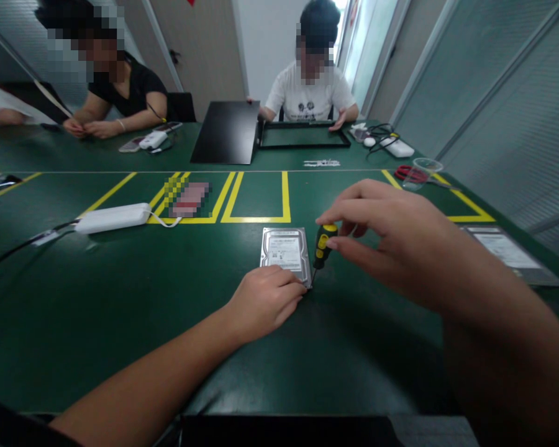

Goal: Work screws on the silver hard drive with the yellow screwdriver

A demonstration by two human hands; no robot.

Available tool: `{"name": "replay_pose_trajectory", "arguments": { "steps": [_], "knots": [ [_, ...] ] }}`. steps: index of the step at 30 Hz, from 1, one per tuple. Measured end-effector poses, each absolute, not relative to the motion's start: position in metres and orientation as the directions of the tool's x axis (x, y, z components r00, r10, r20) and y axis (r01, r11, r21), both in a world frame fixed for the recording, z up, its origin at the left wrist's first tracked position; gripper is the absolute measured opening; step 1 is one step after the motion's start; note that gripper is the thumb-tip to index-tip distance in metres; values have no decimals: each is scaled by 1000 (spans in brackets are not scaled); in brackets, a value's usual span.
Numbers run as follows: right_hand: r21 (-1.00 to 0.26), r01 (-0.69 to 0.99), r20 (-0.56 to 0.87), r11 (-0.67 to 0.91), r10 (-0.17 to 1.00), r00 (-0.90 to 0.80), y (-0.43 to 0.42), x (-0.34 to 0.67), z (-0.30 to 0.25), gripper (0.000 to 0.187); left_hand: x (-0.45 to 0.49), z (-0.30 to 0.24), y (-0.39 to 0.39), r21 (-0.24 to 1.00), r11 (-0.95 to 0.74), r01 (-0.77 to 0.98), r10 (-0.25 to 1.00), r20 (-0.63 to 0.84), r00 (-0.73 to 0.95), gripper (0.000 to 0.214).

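Observation:
A silver hard drive (283, 247) with a white label lies flat on the green table. My left hand (268, 301) covers its near end, fingers curled over the edge and gripping it. In my right hand (377, 233) is a short, stubby screwdriver (323, 247) with a dark green and yellow handle, pinched between thumb and fingers. The screwdriver leans slightly, its thin shaft pointing down to the drive's near right corner. Whether the tip sits in a screw is too small to tell.
Left of the drive lies a white power strip (114, 217) with cables, beside a pinkish phone (192, 200). A labelled flat panel (512, 251) and a clear plastic cup (422, 172) are to the right. Opposite, a person handles a black frame (302, 146) and dark panel (227, 133).

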State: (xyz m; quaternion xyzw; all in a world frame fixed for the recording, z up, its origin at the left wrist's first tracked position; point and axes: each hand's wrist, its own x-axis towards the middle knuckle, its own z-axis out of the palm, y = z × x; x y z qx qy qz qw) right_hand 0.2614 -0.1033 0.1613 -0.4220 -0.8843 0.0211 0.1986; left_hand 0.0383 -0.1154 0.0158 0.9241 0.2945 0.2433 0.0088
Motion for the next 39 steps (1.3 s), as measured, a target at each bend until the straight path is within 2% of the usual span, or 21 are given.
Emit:
{"name": "replay_pose_trajectory", "arguments": {
  "steps": [7, 9, 15, 19, 29, 36, 39],
  "knots": [
    [-243, 697, 225, 675, 738, -636, -104, 265, 161, 22, 39, 16, -115, 166, -827, 537, 548, 450, 706, 19],
    [-249, 702, 226, 668, 744, -628, -104, 261, 161, 20, 39, 16, -115, 165, -827, 537, 548, 448, 706, 19],
    [-121, 798, 284, 590, 791, -542, -106, 248, 157, 21, 38, 15, -115, 162, -826, 540, 550, 445, 707, 19],
    [-102, 815, 309, 570, 797, -519, -108, 249, 155, 19, 38, 14, -115, 168, -825, 540, 553, 440, 708, 19],
    [-89, 759, 249, 645, 752, -610, -104, 263, 157, 27, 41, 18, -114, 153, -833, 531, 538, 445, 716, 20],
    [-145, 755, 209, 639, 766, -608, -108, 262, 160, 19, 40, 16, -113, 139, -845, 516, 521, 433, 736, 20],
    [-124, 778, 218, 616, 782, -584, -107, 257, 160, 20, 40, 16, -112, 147, -846, 512, 520, 435, 735, 21]
  ]
}}
